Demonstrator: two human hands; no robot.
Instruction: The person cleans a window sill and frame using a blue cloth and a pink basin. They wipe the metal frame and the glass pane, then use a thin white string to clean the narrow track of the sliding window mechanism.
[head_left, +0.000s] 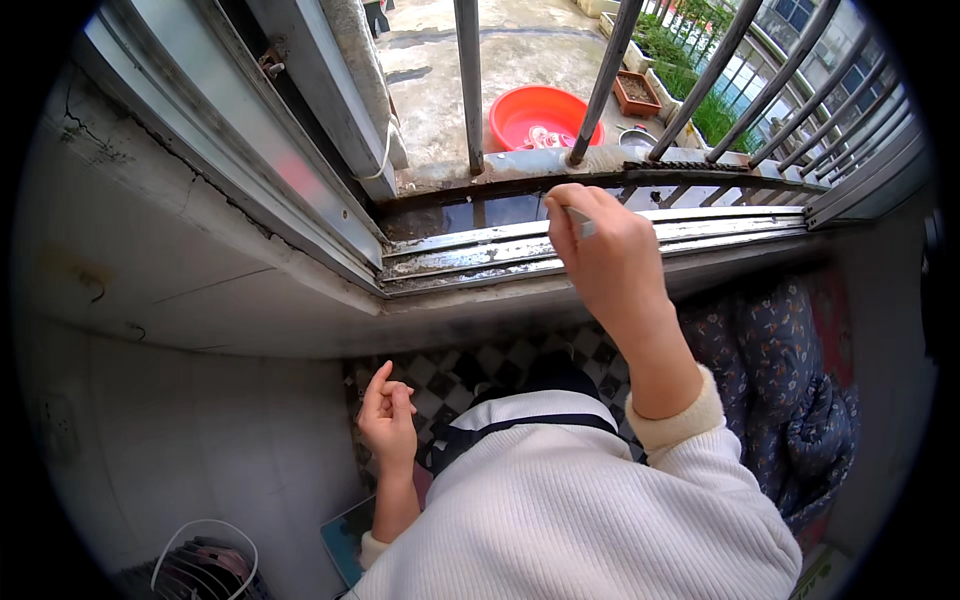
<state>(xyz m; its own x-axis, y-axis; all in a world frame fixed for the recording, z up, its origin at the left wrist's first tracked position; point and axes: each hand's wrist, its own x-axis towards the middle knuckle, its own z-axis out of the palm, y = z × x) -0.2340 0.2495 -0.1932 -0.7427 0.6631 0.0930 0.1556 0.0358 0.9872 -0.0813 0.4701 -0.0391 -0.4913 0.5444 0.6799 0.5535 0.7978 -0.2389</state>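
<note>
My right hand (611, 236) is over the window sill, gripping a thin tool with a flat grey end (580, 222). Most of that tool is hidden in the fist, so its kind cannot be told. Below the hand runs the worn metal track (472, 259) of a sliding window, its surface flaking and stained. Beyond the track, dark wet grime and a reflecting film of water cover the outer sill (450, 214). My left hand (390, 420) hangs low beside my body, holding nothing, with its index finger raised and the others loosely bent.
Metal security bars (469, 90) stand outside the sill. Past them are a red plastic basin (547, 112) and a planter (636, 94). The sliding sash (247, 127) is at left. A floral quilt (780, 360) lies at right; a wire basket (210, 566) is lower left.
</note>
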